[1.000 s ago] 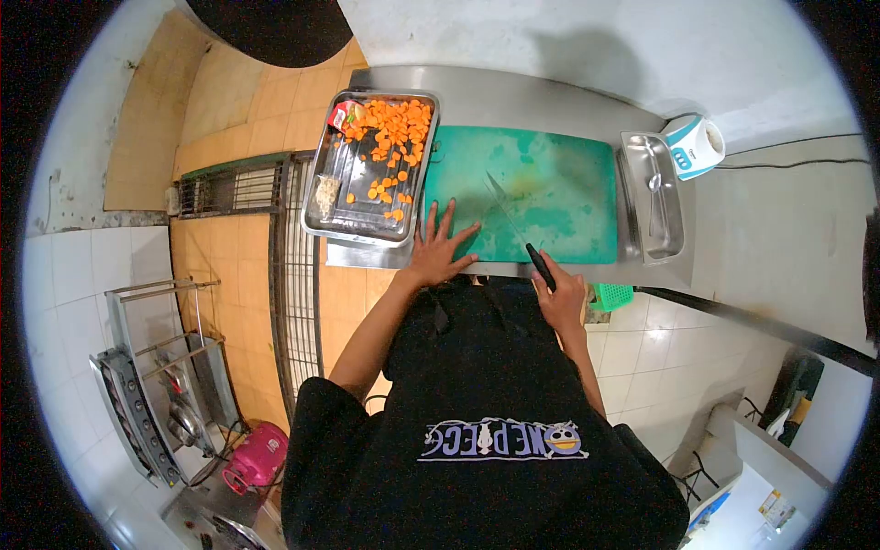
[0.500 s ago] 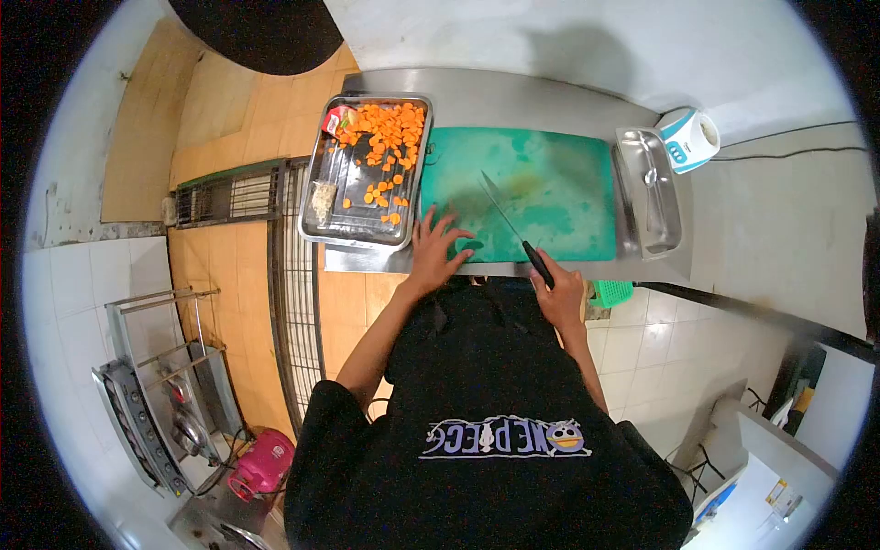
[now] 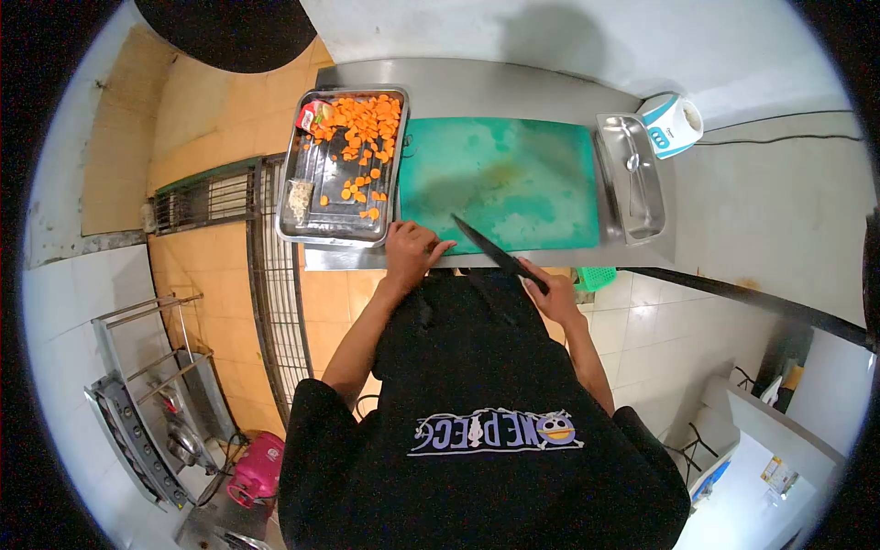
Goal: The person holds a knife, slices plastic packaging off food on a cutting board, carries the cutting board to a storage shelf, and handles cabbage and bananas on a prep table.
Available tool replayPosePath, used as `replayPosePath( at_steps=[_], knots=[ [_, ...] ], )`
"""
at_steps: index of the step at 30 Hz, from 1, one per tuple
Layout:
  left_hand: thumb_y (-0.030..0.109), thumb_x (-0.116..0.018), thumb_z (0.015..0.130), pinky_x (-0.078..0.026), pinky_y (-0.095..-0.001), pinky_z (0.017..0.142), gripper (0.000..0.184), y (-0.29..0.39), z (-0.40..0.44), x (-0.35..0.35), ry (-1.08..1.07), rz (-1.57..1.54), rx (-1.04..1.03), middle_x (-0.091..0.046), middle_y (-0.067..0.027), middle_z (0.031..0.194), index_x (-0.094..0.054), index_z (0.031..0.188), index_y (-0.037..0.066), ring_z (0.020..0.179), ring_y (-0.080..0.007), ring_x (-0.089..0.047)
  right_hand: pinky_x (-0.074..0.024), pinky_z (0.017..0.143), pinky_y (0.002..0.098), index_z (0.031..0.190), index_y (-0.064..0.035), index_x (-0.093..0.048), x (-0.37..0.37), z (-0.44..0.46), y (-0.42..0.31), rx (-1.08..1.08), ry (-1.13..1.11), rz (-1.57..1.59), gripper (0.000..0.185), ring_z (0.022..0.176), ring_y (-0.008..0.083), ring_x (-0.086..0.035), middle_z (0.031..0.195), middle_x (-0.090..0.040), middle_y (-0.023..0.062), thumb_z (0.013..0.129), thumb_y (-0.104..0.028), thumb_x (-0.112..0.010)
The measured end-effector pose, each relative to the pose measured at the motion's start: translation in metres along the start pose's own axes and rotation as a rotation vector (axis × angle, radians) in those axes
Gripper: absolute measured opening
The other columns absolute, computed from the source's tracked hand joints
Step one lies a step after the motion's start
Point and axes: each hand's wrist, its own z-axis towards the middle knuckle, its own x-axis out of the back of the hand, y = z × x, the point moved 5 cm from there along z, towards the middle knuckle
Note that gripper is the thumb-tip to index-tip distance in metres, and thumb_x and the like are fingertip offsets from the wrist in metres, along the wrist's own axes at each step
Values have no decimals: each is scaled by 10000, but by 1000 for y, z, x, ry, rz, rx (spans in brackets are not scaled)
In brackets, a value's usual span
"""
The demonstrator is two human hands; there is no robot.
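My right hand (image 3: 554,297) is closed round the dark handle of a kitchen knife (image 3: 490,247). Its blade points up and left over the near edge of a green cutting board (image 3: 541,183). My left hand (image 3: 411,251) rests at the board's near left corner, beside the metal tray. Its fingers are bent and the thumb reaches out apart along the board's edge; I see nothing held in it. Sliced carrots (image 3: 368,124) lie in the metal tray (image 3: 339,239), with a red packet (image 3: 314,115) and a small bag of pale bits (image 3: 300,197).
A steel pan (image 3: 649,215) with a spoon (image 3: 632,163) in it stands right of the board, near a white and blue appliance (image 3: 674,126). The steel table (image 3: 458,78) meets the wall. A green basket (image 3: 596,278) shows below its front edge.
My left hand's fingers, spread over the board before, have bent and drawn back to its corner. The knife has swung lower, its tip now nearer the front edge. The whole view has shifted slightly.
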Motion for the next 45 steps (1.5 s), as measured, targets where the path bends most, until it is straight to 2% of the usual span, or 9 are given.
replayPosePath(
  at_steps=[4, 6, 12, 19, 21, 24, 28, 36, 45],
  knots=[
    [344, -856, 687, -402, -440, 961, 455, 17, 10, 13, 22, 15, -85, -647, -48, 1042, -691, 1065, 152, 1061, -251, -579, -522, 629, 403, 1391, -269, -589, 29, 11, 16, 199, 509, -213, 431, 670, 307, -684, 908, -735, 139, 964, -311, -634],
    [365, -869, 660, -373, -459, 1025, 717, 24, 13, 12, -109, 92, -104, -541, -56, 1278, -581, 1293, 192, 1238, -278, -484, -529, 646, 396, 1391, -240, -590, 38, 10, 37, -156, 423, 26, 427, 688, 315, -692, 920, -733, 153, 968, -278, -634],
    [371, -871, 649, -330, -470, 1086, 836, 12, 10, 2, -128, 27, 17, -507, -60, 1353, -507, 1373, 165, 1313, -291, -437, -550, 729, 419, 1371, -251, -609, 9, -5, 20, 251, 166, -198, 424, 741, 332, -709, 948, -732, 172, 949, -264, -648],
    [425, -860, 646, -299, -495, 1122, 909, 1, 26, -5, -112, 8, 8, -506, -107, 1390, -478, 1416, 129, 1331, -332, -425, -536, 819, 446, 1428, -250, -547, 33, 45, 35, -281, 445, 40, 455, 904, 391, -694, 1095, -719, 177, 978, -265, -607],
    [424, -864, 639, -295, -495, 1124, 927, 1, 28, -7, -119, 10, 18, -500, -108, 1404, -470, 1424, 126, 1336, -338, -419, -532, 767, 492, 1430, -237, -544, 31, 65, 0, 171, 769, 126, 452, 852, 431, -680, 1035, -712, 214, 982, -265, -600],
    [437, -872, 624, -292, -499, 1126, 974, -5, 27, -11, -122, 16, 38, -477, -115, 1435, -452, 1443, 117, 1350, -356, -401, -529, 666, 511, 1397, -341, -567, 2, 72, -25, -54, 292, -145, 432, 718, 409, -678, 834, -707, 197, 970, -406, -578],
    [455, -836, 685, -319, -483, 1119, 894, -2, 26, -5, -133, 43, 37, -468, -113, 1435, -469, 1422, 107, 1358, -347, -391, -524, 631, 501, 1391, -391, -560, 17, 83, -8, -47, 237, -214, 438, 688, 388, -676, 798, -700, 194, 958, -459, -564],
    [362, -803, 762, -346, -477, 1084, 685, 7, 38, 1, -213, 73, 2, -510, -85, 1358, -537, 1364, 172, 1313, -323, -431, -514, 676, 487, 1435, -234, -535, 78, 116, 17, -51, 855, 10, 465, 790, 411, -669, 914, -701, 199, 976, -276, -588],
    [243, -653, 918, -482, -471, 854, 210, 15, 48, 0, -118, -155, 136, -693, -83, 1063, -690, 1105, 155, 1001, -328, -641, -439, 864, 502, 1479, -204, -477, -1, 77, -9, -162, 530, -33, 512, 975, 394, -568, 1060, -590, 179, 978, -248, -569]
  ],
)
